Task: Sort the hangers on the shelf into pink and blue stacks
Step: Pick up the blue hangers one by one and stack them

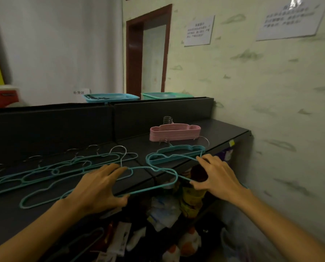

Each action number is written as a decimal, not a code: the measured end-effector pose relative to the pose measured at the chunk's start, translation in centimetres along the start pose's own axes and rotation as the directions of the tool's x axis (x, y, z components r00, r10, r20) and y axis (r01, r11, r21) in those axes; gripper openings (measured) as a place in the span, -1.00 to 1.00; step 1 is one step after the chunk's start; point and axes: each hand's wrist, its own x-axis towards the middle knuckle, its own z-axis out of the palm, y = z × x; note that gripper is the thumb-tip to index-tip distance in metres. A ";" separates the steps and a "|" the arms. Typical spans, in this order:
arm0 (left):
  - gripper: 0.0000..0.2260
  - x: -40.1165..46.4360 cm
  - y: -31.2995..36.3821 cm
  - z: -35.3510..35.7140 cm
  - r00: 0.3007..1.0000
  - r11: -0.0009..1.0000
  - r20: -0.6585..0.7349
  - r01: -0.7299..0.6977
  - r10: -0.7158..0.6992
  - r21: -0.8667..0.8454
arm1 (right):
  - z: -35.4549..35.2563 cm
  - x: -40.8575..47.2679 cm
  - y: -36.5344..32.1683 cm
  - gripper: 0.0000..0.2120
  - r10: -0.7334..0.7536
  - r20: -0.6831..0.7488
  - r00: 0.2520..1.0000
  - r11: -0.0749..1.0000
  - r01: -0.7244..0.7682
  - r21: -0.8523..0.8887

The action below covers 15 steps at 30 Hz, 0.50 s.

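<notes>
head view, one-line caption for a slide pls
Both hands grip blue hangers at the shelf edge, before blue stack and pink stack.

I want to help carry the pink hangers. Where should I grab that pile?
Probably take the pink stack by its two short ends, one hand from each side. The hangers lie flat and lined up, so squeezing the ends should keep them together. The metal hooks stick out behind and could snag.

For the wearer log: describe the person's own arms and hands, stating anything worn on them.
Both forearms are bare as far as the frame shows: no sleeves visible. The left hand and right hand wear no gloves, and no rings, watch or wristband show. Fingernails look short and unpainted.
</notes>
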 end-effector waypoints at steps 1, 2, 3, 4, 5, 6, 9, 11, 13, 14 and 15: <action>-0.22 0.9 0.5 0.2 1.000 1.000 0.006 0.003 -0.003 0.001 | 0.2 0.2 1.0 -0.16 0.020 -0.015 1.000 1.000 -0.020 0.002; -0.22 2.1 1.0 0.8 1.000 1.000 0.008 0.003 -0.003 0.001 | 0.7 0.5 2.2 -0.16 0.045 -0.033 0.998 0.999 -0.045 0.008; -0.22 2.7 1.2 1.1 1.000 1.000 0.004 -0.001 0.001 0.001 | 0.9 0.8 2.9 -0.17 0.071 -0.056 0.996 0.997 -0.070 0.009; -0.24 3.2 1.4 1.4 1.000 1.000 0.009 -0.006 0.006 0.002 | 1.0 1.0 3.3 -0.18 0.101 -0.075 0.992 0.995 -0.101 0.011; -0.25 4.2 1.6 2.0 1.000 1.000 0.026 -0.008 0.008 0.007 | 1.4 1.4 4.1 -0.19 0.135 -0.095 0.986 0.991 -0.134 0.009; -0.26 5.4 1.8 2.6 0.999 1.000 0.038 -0.009 0.009 0.009 | 1.8 1.8 5.0 -0.19 0.166 -0.119 0.979 0.986 -0.167 0.007; -0.29 9.4 2.5 3.9 0.999 1.000 0.045 -0.019 0.019 0.010 | 2.6 3.5 8.1 -0.21 0.201 -0.192 0.960 0.979 -0.204 0.003; -0.29 12.3 2.8 4.9 0.998 1.000 0.052 -0.027 0.028 -0.006 | 2.6 4.9 10.2 -0.21 0.204 -0.195 0.959 0.978 -0.208 -0.001; -0.27 15.2 3.1 5.7 0.998 0.999 0.049 -0.027 0.028 -0.031 | 2.2 6.5 12.5 -0.22 0.156 -0.179 0.971 0.985 -0.165 -0.039; -0.24 16.7 3.3 6.2 0.999 0.999 0.038 -0.023 0.025 -0.043 | 2.1 7.3 13.6 -0.22 0.124 -0.183 0.975 0.988 -0.138 -0.067; -0.21 18.2 3.6 6.5 0.999 0.999 0.027 -0.023 0.024 -0.047 | 1.9 8.2 14.7 -0.22 0.101 -0.190 0.977 0.989 -0.120 -0.091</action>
